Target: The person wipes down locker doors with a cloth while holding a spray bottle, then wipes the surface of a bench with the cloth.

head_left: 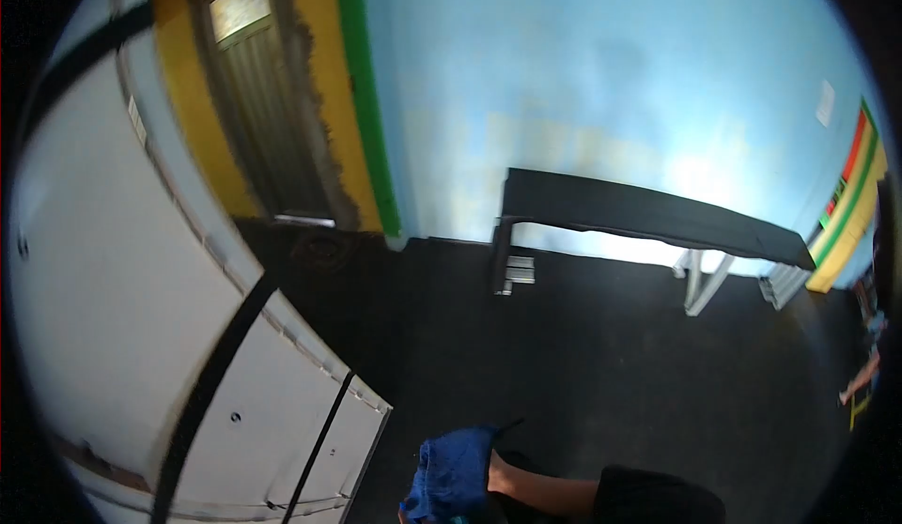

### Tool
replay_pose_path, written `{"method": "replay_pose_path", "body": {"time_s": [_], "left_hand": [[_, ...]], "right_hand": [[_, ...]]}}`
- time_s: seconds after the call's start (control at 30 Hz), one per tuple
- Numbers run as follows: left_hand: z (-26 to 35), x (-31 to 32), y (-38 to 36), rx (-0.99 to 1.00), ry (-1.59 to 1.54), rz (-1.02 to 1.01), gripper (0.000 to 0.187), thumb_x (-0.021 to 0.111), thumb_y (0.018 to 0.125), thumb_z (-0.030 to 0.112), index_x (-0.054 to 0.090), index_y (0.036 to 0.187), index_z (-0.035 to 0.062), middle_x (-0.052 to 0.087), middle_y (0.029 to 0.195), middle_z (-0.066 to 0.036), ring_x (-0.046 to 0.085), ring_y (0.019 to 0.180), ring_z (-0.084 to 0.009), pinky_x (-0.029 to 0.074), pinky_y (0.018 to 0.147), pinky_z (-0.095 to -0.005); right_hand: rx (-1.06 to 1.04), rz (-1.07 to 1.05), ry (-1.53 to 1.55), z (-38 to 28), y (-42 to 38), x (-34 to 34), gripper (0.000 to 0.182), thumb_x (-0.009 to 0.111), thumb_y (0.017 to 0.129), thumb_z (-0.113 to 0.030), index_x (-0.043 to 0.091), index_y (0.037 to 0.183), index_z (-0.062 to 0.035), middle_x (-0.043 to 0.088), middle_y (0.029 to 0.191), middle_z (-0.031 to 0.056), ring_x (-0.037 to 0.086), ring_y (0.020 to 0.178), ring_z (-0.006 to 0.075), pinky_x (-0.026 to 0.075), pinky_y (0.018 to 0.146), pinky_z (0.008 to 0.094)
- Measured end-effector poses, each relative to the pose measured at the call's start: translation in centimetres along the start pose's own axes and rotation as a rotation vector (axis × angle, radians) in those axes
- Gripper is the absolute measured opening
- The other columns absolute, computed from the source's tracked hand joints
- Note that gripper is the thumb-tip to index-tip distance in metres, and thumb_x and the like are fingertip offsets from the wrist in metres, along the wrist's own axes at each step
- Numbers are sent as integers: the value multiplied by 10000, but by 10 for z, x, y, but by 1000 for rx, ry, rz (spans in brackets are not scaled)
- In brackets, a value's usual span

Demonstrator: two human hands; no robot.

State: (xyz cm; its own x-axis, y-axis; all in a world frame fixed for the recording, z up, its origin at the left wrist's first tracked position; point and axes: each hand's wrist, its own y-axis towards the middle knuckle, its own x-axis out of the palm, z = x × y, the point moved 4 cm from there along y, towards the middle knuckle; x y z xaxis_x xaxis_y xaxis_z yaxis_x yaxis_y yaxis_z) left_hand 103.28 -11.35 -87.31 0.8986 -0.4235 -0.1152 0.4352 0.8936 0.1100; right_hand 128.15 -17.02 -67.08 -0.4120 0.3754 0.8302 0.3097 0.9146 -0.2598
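A bunched blue cloth (451,472) with a gathered edge and a thin dark cord shows at the bottom centre. My right hand (505,479) reaches in from the right, its bare wrist coming out of a black sleeve (653,494). The cloth hides most of its fingers, and the hand appears closed on it. At the cloth's lower left, a small patch of skin touches the frame edge; whose fingers these are, I cannot make out. No other part of my left hand shows.
White cabinets (235,374) with black straps stand along the left. A black-topped bench (648,209) runs along the blue wall (583,64). A metal door (268,111) sits in the yellow wall. Dark floor (583,364) spreads between them. Cluttered items (864,374) edge the far right.
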Motion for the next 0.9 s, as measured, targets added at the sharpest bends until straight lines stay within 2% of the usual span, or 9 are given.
{"method": "replay_pose_path", "body": {"time_s": [0.1,0.17,0.2,0.27,0.4,0.47,0.6,0.67,0.9], "left_hand": [[92,4,15,-115,27,-110,560,657,896,157,510,1401,-33,605,1341,-200,598,1202,-280,479,1018,-410],[150,3,32,-166,40,-216,530,621,885,94,518,1390,-29,609,1335,-190,602,1201,-274,471,1034,-410],[177,5,42,-191,55,-282,519,603,879,63,521,1384,-27,612,1331,-185,604,1201,-272,467,1043,-410],[228,15,64,-214,63,-423,506,566,869,1,529,1373,-23,617,1325,-175,608,1201,-266,459,1059,-409],[303,96,101,-173,-52,-689,432,556,858,-39,570,1288,4,631,1306,-146,603,1210,-244,442,1075,-390],[364,166,117,71,88,-784,405,548,864,10,571,1266,-35,662,1207,-142,636,1120,-241,490,993,-370],[386,287,128,99,-259,-1057,381,564,878,41,572,1254,-18,662,1203,-137,630,1126,-235,478,1002,-373],[415,340,123,418,-47,-1069,398,586,886,63,560,1275,-16,660,1198,-140,629,1139,-240,468,1015,-363],[464,478,104,0,-200,-1357,415,575,885,6,576,1299,-18,668,1188,-128,637,1157,-223,487,1014,-340]], "right_hand": [[-244,-43,-536,-86,-66,72,397,546,1035,-298,611,1329,-40,646,1336,124,635,1207,267,497,1068,431],[-620,24,-1417,-150,-106,127,395,558,1022,-264,605,1339,-32,643,1337,131,636,1201,278,481,1084,428],[-870,113,-2126,-181,-127,158,415,566,1012,-248,585,1363,-26,640,1337,134,634,1197,283,468,1095,425],[-1038,193,-2141,-254,-185,227,448,567,1014,-210,530,1418,-19,581,1403,160,561,1297,297,394,1161,418],[-907,427,-1862,-288,-215,201,464,561,1028,-241,510,1434,-21,537,1454,157,499,1360,285,355,1187,406],[-899,514,-1673,-317,-204,157,476,557,1037,-261,497,1444,-22,508,1488,155,458,1402,277,328,1204,398],[-829,484,-1517,-324,-223,115,466,558,1015,-240,511,1422,-17,527,1460,155,494,1348,273,363,1161,385],[-803,413,-1607,-338,-266,104,462,559,1003,-229,518,1410,-14,537,1445,155,512,1321,272,380,1140,378],[-632,1182,-2022,-420,-427,35,448,562,964,-192,543,1371,-5,571,1395,154,575,1227,266,442,1064,354]]}}
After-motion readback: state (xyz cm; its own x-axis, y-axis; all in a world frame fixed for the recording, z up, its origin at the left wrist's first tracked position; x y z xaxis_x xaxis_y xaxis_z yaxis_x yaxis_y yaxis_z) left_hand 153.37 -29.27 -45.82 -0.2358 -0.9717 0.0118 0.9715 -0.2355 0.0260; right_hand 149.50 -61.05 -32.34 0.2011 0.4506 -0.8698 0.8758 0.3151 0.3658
